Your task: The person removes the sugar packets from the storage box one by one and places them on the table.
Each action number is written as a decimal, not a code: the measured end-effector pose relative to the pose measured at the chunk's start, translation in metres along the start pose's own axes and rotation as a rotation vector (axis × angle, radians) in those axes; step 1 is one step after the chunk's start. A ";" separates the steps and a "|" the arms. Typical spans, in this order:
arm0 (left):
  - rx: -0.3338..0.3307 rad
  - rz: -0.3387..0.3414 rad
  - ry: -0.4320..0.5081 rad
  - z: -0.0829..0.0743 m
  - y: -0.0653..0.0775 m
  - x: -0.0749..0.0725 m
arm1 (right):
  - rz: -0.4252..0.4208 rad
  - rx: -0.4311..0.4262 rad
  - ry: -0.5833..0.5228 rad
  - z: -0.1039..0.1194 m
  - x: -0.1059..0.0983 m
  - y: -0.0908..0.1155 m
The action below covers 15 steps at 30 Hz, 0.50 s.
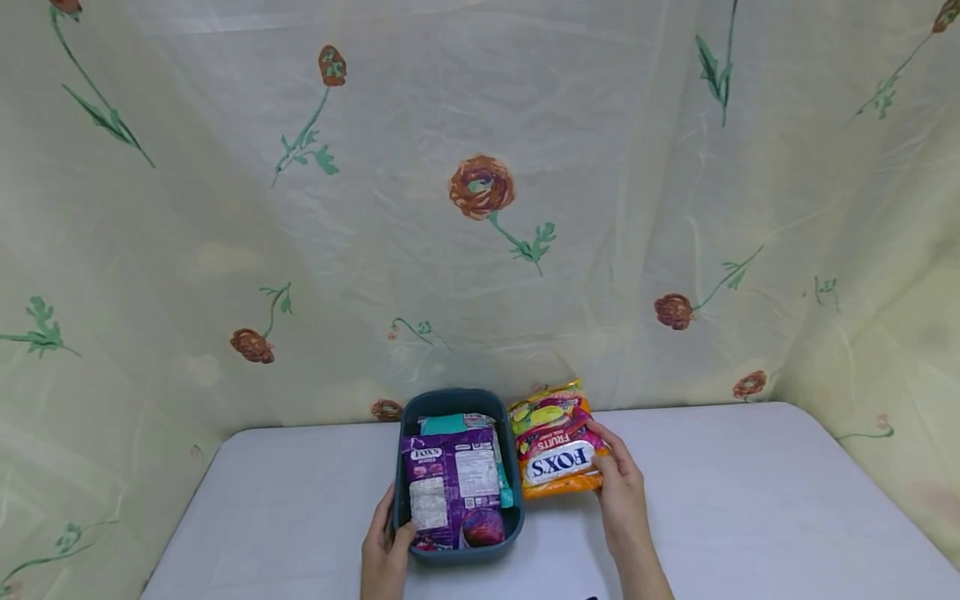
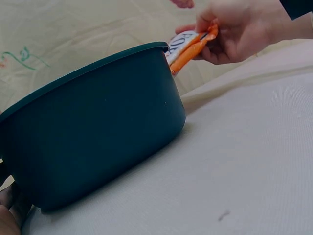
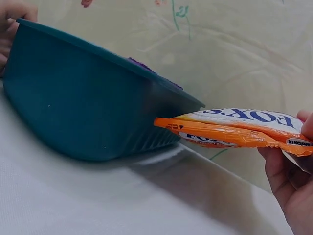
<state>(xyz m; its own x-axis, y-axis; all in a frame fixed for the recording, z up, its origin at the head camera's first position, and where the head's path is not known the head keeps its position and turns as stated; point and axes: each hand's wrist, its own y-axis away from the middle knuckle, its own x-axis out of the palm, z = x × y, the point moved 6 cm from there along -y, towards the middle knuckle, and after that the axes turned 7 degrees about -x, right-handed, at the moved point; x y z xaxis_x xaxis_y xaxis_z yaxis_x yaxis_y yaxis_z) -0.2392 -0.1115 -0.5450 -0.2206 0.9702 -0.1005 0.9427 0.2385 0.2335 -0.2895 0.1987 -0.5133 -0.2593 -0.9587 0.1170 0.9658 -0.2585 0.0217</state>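
A dark teal plastic basket (image 1: pixel 512 533) stands on the table, holding a purple Fox's candy bag (image 1: pixel 457 492) on top of a turquoise bag (image 1: pixel 442 426). My left hand (image 1: pixel 386 546) grips the basket's near left side, thumb over the rim. An orange and yellow Fox's fruit candy bag (image 1: pixel 555 442) hangs just right of the basket, above the tabletop. My right hand (image 1: pixel 622 492) pinches this bag by its right edge. In the right wrist view the orange bag (image 3: pixel 234 129) appears side-on, raised off the table, with its left end close to the basket wall (image 3: pixel 88 98).
A white-covered table (image 1: pixel 750 500) lies under everything. Behind it hangs a cream curtain (image 1: pixel 585 250) with printed flowers, close to the basket's far end. A small dark object (image 1: pixel 592 597) shows at the bottom edge of the head view.
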 end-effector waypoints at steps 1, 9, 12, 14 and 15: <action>0.000 0.002 0.001 0.000 0.000 0.000 | 0.004 0.004 0.009 -0.001 0.001 0.000; -0.007 -0.003 0.001 0.000 0.001 -0.001 | 0.027 0.044 0.063 -0.011 0.004 -0.001; -0.006 -0.001 0.003 0.000 0.001 0.000 | 0.027 0.051 0.082 -0.014 0.004 -0.001; -0.006 0.001 0.004 -0.001 0.000 0.000 | 0.029 0.048 0.094 -0.014 0.004 -0.002; -0.006 0.002 0.005 -0.001 0.001 0.000 | 0.029 0.047 0.099 -0.013 0.004 -0.002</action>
<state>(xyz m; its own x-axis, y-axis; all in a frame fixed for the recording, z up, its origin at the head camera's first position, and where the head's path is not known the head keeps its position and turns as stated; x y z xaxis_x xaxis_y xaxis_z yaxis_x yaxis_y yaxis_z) -0.2390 -0.1112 -0.5438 -0.2205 0.9708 -0.0949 0.9415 0.2372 0.2394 -0.2926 0.1936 -0.5262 -0.2286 -0.9733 0.0194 0.9717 -0.2269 0.0661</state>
